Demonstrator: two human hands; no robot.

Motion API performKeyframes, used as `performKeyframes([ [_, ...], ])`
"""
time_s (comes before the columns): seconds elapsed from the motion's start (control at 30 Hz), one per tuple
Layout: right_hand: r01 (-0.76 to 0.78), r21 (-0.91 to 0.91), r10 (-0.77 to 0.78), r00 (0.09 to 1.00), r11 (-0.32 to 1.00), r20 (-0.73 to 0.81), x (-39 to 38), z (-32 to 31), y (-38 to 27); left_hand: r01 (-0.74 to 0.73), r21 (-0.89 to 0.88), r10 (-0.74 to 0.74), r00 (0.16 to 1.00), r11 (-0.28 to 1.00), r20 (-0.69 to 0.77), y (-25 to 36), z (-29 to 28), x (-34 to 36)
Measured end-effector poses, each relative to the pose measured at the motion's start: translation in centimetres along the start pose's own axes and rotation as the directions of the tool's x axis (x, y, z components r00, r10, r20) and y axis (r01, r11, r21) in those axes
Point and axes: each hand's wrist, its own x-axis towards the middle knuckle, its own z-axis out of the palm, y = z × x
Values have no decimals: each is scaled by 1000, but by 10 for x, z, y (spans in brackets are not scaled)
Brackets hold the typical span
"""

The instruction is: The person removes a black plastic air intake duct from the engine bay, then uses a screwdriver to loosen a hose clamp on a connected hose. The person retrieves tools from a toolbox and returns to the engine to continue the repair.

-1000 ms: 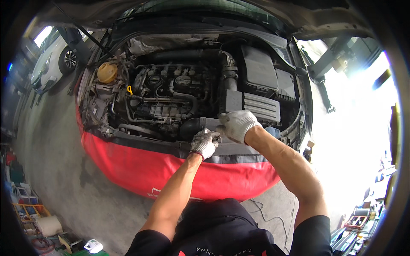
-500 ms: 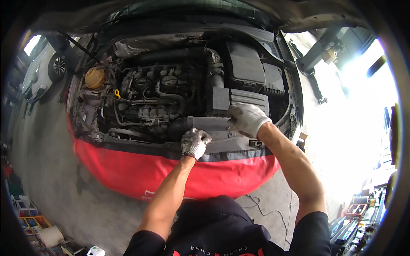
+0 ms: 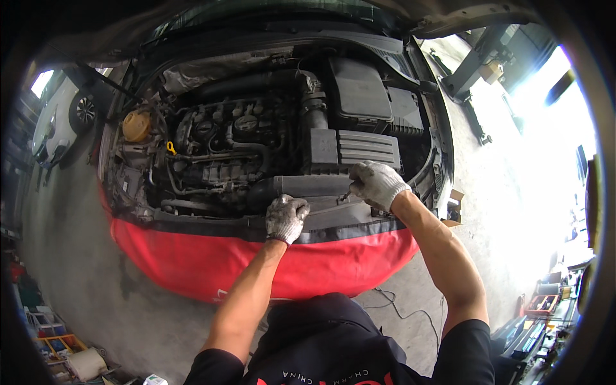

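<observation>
Meeting a second ago, curled left hand (image 3: 287,218) and bent-fingered right hand (image 3: 378,186) are being held apart, panel (image 3: 328,220) between being bared beside duct (image 3: 313,186); anything gripped cannot be told.

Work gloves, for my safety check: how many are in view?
2: the left glove at the red cover's far edge, and the right glove by the ribbed black box. The side clutter might hide more.

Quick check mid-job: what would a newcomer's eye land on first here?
The bright red sheet cover spans the lower middle. Above it in the picture are the left hand and right hand, in smudged white knit gloves. A round amber plastic reservoir stands out at upper left.
</observation>
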Motion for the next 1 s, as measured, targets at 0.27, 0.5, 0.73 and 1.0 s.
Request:
performKeyframes([
  [0.27,130,80,-122,987,988,-101,7,12,3,41,51,-32,986,998,-165,7,5,-4],
  [0.5,124,976,631,747,178,-210,33,82,-1,-137,32,141,965,990,-222,-2,6,-3],
  [0.73,-48,928,8,999,370,49,44,65,8,-105,147,140,958,984,-250,-7,14,-11],
  [1.0,36,882,52,996,470,-69,42,52,32,51,45,-40,974,998,-222,8,16,6],
])
